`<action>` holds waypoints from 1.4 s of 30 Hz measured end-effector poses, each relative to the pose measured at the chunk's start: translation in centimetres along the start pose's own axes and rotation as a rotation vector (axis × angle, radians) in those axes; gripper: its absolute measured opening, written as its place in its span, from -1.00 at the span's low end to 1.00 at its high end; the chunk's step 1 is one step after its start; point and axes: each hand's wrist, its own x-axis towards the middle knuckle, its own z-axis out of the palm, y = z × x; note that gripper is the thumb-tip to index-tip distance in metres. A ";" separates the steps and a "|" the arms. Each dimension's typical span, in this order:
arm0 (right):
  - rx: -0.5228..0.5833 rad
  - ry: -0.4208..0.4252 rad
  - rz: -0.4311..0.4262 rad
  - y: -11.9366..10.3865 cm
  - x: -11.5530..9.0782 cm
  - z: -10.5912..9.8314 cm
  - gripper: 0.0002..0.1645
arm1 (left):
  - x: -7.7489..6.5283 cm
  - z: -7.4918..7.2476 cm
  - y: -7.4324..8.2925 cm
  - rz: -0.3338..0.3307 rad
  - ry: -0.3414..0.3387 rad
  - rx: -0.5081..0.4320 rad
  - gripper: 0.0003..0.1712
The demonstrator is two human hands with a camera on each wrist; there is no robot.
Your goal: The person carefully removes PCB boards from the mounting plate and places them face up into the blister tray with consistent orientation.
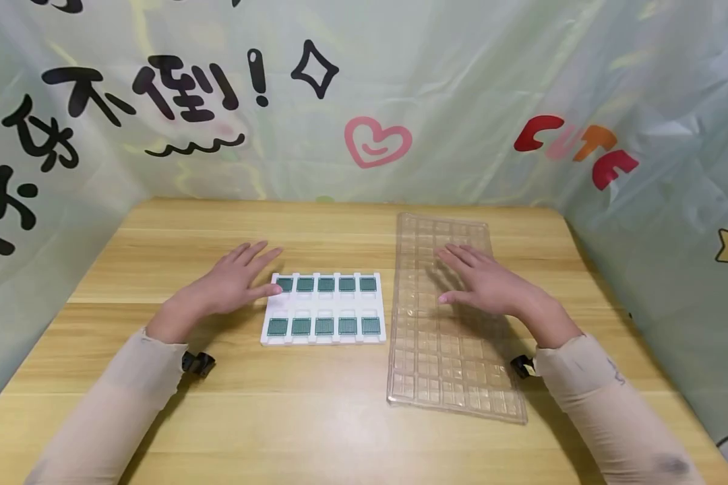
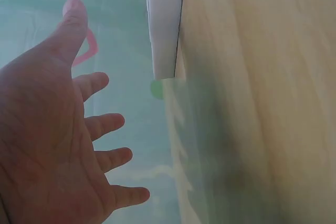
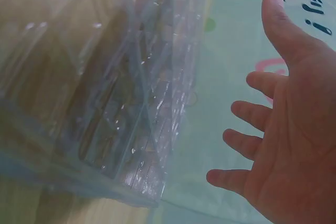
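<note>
In the head view a white tray [image 1: 324,304] lies on the table, bearing two rows of small green circuit-board-like squares [image 1: 324,326]. My left hand [image 1: 233,279] hovers by its left side with fingers spread, the thumb overlapping the tray's upper left corner. To the right lies a long clear plastic tray [image 1: 418,364] divided into many small pockets. Above it is my right hand [image 1: 479,279], fingers extended and holding nothing. Both wrist views show bare palms: the left hand [image 2: 52,124] beside the white tray's edge [image 2: 165,24], the right hand [image 3: 299,124] beside the clear tray [image 3: 152,103].
The light wooden table [image 1: 315,417] runs back to a printed fabric backdrop [image 1: 449,87], which also closes off both sides. A dark wrist device [image 1: 199,364] sits at the left cuff, another dark device [image 1: 523,366] at the right cuff.
</note>
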 end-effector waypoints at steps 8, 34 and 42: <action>-0.043 0.013 -0.056 -1.0 0.6 0.3 0.12 | -0.9 0.0 0.3 0.043 0.003 -0.028 0.01; -0.075 0.061 -0.235 -4.1 2.5 2.3 0.01 | -1.3 1.2 1.5 0.161 0.013 -0.031 0.04; -0.058 0.050 -0.247 -5.4 3.2 2.2 0.01 | -1.0 1.1 1.8 0.185 -0.003 -0.025 -0.02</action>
